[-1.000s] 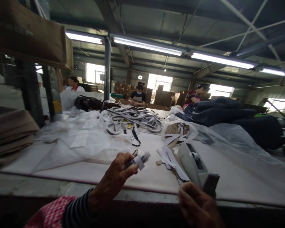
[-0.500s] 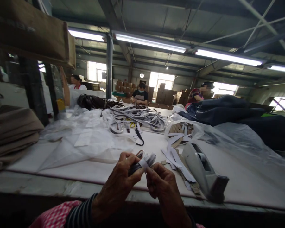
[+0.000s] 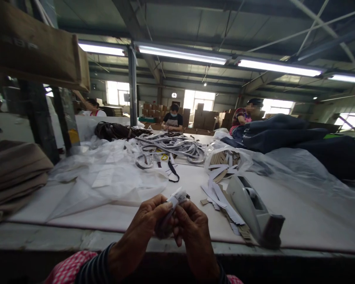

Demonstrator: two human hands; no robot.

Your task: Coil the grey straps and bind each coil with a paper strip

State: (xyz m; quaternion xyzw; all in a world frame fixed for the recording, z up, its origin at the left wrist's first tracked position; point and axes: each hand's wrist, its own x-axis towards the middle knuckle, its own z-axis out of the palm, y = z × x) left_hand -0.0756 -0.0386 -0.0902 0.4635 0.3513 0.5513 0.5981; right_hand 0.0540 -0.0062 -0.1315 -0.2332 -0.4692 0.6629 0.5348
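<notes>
Near the front edge of the table, my left hand [image 3: 146, 221] is closed around a coiled bundle of grey strap [image 3: 163, 225], its thumb pressing a white paper strip [image 3: 174, 200] against the coil. Fingers of my right hand [image 3: 191, 225] pinch at the other side of the same bundle, touching my left fingertips. Much of the coil is hidden behind the hands. Right of them, a fan of loose white and tan strips [image 3: 225, 203] lies beside a grey tape dispenser [image 3: 254, 209].
Behind the hands lie a black strap piece [image 3: 173, 172] and a heap of grey straps [image 3: 177, 146]. Thin white sheeting [image 3: 112, 177] spreads to the left, near folded brown cloth [image 3: 16, 175]. Dark blue fabric [image 3: 290, 136] is piled at the right. Co-workers sit farther back, one in a mask [image 3: 174, 118].
My hands have drawn slightly left and closer together. The bundle has turned and is more covered by the fingers, with the paper strip now pointing up. The view has shifted a little.
</notes>
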